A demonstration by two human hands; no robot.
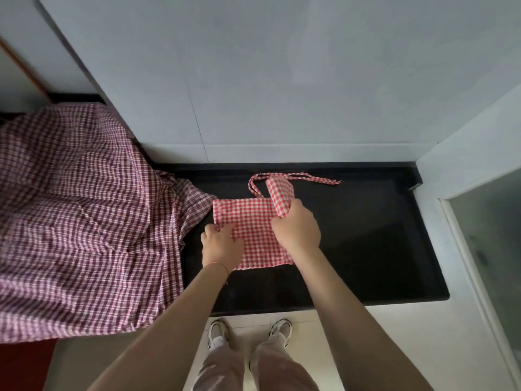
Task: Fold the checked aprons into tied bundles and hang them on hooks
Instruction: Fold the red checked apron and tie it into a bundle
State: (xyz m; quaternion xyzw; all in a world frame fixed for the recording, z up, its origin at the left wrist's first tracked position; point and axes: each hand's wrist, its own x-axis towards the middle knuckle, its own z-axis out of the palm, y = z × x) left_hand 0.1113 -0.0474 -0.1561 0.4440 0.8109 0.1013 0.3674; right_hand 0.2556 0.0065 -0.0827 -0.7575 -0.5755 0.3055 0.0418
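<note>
A red-and-white checked apron (251,221) lies folded into a small rectangle on the black countertop (366,235). Its tie strap (315,177) loops out toward the back wall. My left hand (221,244) rests on the apron's left edge, fingertips curled onto the cloth. My right hand (296,227) grips the apron's right side, which is rolled up into a narrow standing fold (279,193). A larger dark-red checked apron (84,215) lies heaped at the left and hangs over the counter's front edge.
A pale wall stands right behind the counter and another closes it off at the right. My shoes (248,331) stand on a light floor below the counter's front edge. No hooks are in view.
</note>
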